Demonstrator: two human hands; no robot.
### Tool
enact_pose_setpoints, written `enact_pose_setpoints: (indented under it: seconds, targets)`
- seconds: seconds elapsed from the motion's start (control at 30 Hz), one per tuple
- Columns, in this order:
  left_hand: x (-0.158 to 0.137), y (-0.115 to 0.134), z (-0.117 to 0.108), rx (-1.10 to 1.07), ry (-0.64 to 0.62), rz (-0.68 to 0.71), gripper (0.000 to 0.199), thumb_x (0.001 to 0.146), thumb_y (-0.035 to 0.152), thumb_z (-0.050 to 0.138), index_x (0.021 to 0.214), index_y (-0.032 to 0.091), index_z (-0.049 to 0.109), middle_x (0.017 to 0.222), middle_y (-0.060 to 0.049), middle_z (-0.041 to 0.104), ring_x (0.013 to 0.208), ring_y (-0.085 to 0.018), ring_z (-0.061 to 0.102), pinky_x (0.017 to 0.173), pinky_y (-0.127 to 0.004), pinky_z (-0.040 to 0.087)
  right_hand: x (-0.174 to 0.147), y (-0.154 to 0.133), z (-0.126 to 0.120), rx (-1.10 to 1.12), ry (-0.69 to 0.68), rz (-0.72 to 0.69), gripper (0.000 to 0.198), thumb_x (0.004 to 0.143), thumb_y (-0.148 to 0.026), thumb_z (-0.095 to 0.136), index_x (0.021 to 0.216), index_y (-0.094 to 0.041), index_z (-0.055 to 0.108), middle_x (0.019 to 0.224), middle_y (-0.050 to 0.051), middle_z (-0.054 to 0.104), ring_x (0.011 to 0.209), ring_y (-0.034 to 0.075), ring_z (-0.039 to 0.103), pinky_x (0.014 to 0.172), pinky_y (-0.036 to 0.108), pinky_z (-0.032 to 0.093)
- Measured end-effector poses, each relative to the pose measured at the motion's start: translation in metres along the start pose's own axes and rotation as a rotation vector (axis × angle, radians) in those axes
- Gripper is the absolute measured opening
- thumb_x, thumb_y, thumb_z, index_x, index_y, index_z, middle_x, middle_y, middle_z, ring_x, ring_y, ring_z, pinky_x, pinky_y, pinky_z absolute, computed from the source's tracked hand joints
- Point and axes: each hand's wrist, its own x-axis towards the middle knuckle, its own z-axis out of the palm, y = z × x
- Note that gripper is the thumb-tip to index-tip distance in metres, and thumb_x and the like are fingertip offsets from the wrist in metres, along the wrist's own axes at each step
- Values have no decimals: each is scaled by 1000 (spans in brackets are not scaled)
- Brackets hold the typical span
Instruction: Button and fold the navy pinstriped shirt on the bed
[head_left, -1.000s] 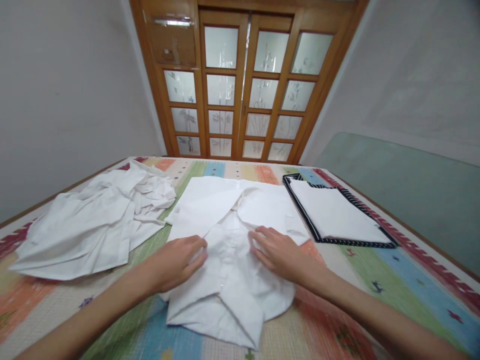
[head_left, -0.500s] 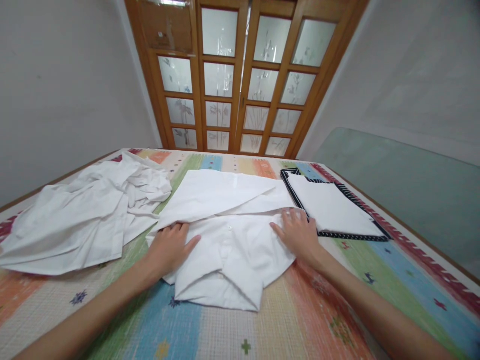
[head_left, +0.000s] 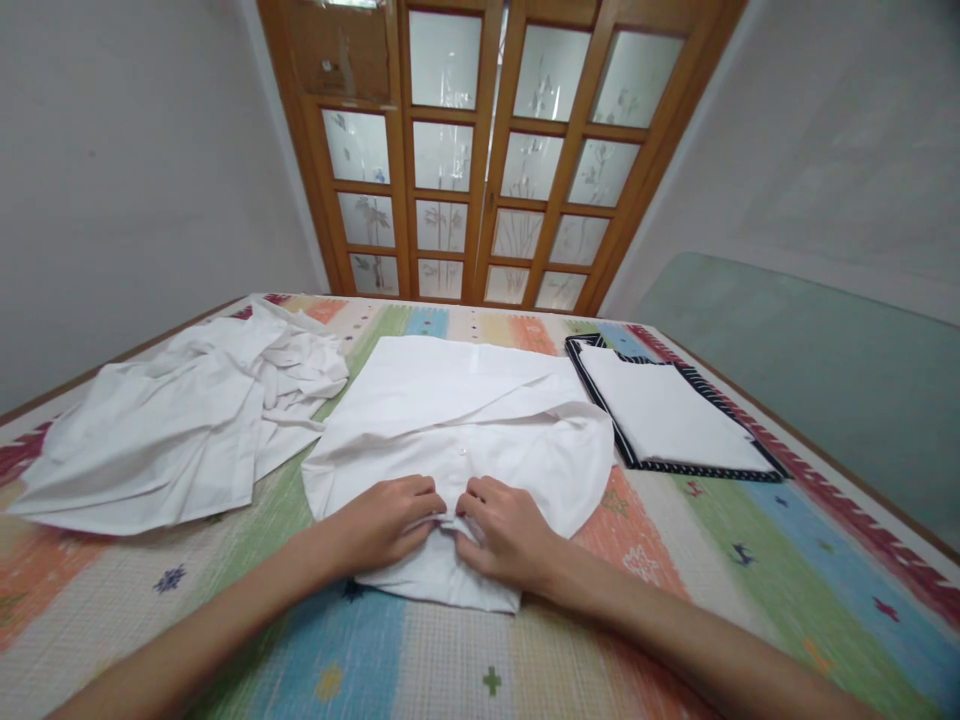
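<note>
A white shirt [head_left: 465,385] lies partly folded in front of me, its collar end nearest me and a small button showing on the front. My left hand [head_left: 397,517] and my right hand [head_left: 499,525] meet over the near part of the shirt. Both have their fingers closed on the cloth at the front opening, close to the collar. The fabric between the fingertips is bunched, and the fingers partly hide it. Beyond the hands, a fold crosses the shirt at a slant.
Left of the shirt sits a crumpled heap of white clothing [head_left: 172,420]. To the right, folded white cloth [head_left: 667,410] lies on a folded black patterned cloth [head_left: 705,472]. Everything rests on a colourful striped cover [head_left: 442,660]. Wooden glass-paned doors [head_left: 480,160] stand behind.
Both hands have moved from the shirt's sides inward and toward me, and now pinch the cloth at the front opening. The sides of the shirt have spread rounder.
</note>
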Motion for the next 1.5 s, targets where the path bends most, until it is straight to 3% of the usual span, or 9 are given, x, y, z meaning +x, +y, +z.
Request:
enact_pose_setpoints:
  seconds: [0.2, 0.33, 0.43, 0.77, 0.97, 1.27, 1.5]
  targets:
    - [0, -7, 6, -320, 81, -11, 24, 96, 25, 41, 107, 20, 62, 98, -4, 64, 92, -16, 59, 83, -28, 44, -2, 6, 10, 142, 167, 18, 11, 77, -18, 54, 86, -18, 59, 68, 1, 62, 62, 15, 55, 59, 25, 36]
    - [1, -4, 9, -429, 110, -46, 27, 98, 32, 39, 101, 19, 63, 96, -4, 65, 90, -16, 59, 84, -29, 44, -4, 5, 16, 155, 257, -42, 7, 82, -23, 54, 86, -18, 57, 67, 1, 63, 60, 15, 57, 57, 25, 36]
    - [1, -3, 11, -471, 130, -70, 28, 97, 36, 40, 96, 19, 63, 93, -4, 65, 87, -16, 58, 83, -30, 45, -7, 5, 20, 98, 279, -91, 13, 90, -29, 52, 81, -20, 54, 67, 1, 62, 61, 14, 57, 56, 25, 35]
    - [-1, 2, 17, -420, 219, -87, 20, 94, 33, 49, 92, 19, 63, 86, -2, 65, 77, -14, 58, 75, -27, 45, -11, 4, 20, -50, 483, -196, 28, 92, -16, 43, 65, -21, 47, 61, 1, 50, 56, 14, 45, 51, 28, 27]
    - [2, 9, 18, -408, 255, -153, 21, 93, 31, 47, 88, 19, 63, 82, -2, 66, 75, -15, 57, 73, -27, 44, -8, 3, 19, -88, 401, -253, 28, 91, -8, 36, 69, -20, 50, 63, 0, 49, 55, 13, 44, 50, 27, 27]
    - [5, 10, 16, -488, 267, -238, 25, 91, 33, 47, 80, 17, 63, 79, -1, 65, 72, -15, 56, 70, -26, 43, -9, 4, 24, -70, 268, -153, 18, 91, -10, 43, 80, -18, 55, 70, 2, 55, 59, 13, 50, 49, 26, 29]
    - [6, 9, 16, -510, 268, -211, 28, 90, 37, 48, 78, 17, 63, 80, -2, 62, 77, -16, 56, 74, -28, 43, -6, 6, 19, 175, 210, -142, 12, 92, -15, 43, 87, -19, 54, 77, 2, 55, 68, 15, 53, 57, 25, 37]
